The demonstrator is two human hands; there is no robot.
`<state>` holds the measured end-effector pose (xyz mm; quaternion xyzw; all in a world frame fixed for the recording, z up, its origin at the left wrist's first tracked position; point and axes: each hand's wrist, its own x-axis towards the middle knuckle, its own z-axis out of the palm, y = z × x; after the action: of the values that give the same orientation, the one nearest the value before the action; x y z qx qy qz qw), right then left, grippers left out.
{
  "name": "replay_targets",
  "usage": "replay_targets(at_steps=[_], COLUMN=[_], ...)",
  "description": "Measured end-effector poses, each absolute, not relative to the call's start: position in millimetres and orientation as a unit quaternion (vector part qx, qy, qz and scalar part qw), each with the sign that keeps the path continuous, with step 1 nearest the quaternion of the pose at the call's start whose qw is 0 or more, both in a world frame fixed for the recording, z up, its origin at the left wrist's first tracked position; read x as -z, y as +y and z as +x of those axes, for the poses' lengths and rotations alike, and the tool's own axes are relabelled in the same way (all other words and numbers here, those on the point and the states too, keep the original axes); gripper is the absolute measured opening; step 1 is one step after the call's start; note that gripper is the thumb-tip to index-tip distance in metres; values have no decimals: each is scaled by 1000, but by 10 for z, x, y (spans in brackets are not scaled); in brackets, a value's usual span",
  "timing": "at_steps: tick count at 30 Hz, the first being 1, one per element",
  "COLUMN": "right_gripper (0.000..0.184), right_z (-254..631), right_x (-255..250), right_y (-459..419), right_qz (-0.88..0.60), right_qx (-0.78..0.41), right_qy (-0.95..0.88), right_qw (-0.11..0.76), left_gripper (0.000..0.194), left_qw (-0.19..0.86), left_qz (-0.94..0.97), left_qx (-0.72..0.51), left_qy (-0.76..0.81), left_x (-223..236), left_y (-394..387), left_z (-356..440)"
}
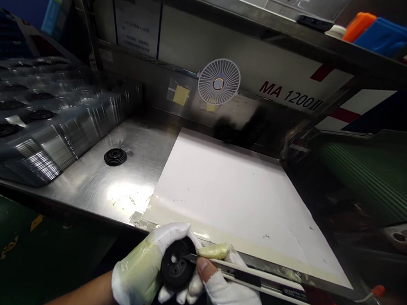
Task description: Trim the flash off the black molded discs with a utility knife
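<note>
My left hand point(143, 273), in a white glove with yellowed tape on the fingers, is wrapped round a round black plastic part point(177, 267) at the table's front edge. My right hand point(229, 290), also gloved, pinches a thin metal blade tool point(249, 275) whose tip touches the part's rim. Both hands are close together, just below the white sheet point(232, 193) taped to the steel table point(131, 165).
Another black round part point(115, 156) lies on the steel surface to the left. A stack of clear trays point(38, 124) holding such parts stands at far left. A small white fan point(218, 81) sits at the back. A green conveyor point(372, 177) runs on the right.
</note>
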<state>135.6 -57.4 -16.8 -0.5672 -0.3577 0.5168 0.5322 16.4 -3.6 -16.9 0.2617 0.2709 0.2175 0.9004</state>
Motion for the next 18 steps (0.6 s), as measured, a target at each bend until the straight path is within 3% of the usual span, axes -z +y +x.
replay_targets(at_steps=[7,14,18], right_gripper=[29,30,41], right_z=[1359,1339,1354], right_x=[123,187,261], right_y=[-538,-537,-527], right_qz=[-528,-566,-579], right_qx=[-589,-547,-542], right_qy=[-298,-299,-319], right_qw=[534,539,519], left_gripper=[63,60,63], left_qw=[902,900,903], left_qz=[256,254,250], left_qx=[-220,-230,-223], left_qy=[268,268,269], left_x=[200,217,241], left_y=[-38,-29,-34], left_z=[148,133,126])
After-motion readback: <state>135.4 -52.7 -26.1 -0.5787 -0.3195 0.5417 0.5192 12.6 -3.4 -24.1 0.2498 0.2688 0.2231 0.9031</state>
